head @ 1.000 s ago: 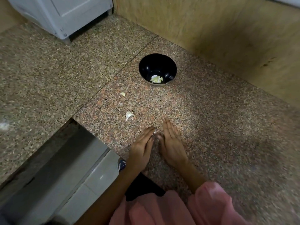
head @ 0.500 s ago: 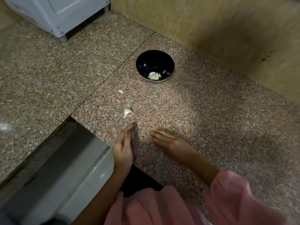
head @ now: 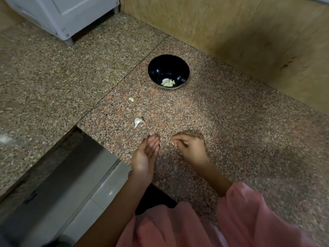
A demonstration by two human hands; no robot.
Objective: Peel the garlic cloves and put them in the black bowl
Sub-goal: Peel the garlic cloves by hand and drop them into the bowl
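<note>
Both hands draw apart: left hand (head: 145, 157) cupped, right hand (head: 189, 148) curled (contents unclear). Peeling continues; next, picking up the unpeeled clove (head: 138, 122) near black bowl (head: 156, 72).

We find no text, label, brand, number or sign that can be read anywhere in the frame. The white cabinet (head: 71, 13) at the upper left shows plain panels with no lettering, the black bowl (head: 168, 68) near the upper middle bears no mark, and the speckled desk (head: 231, 122) carries no writing.
</note>
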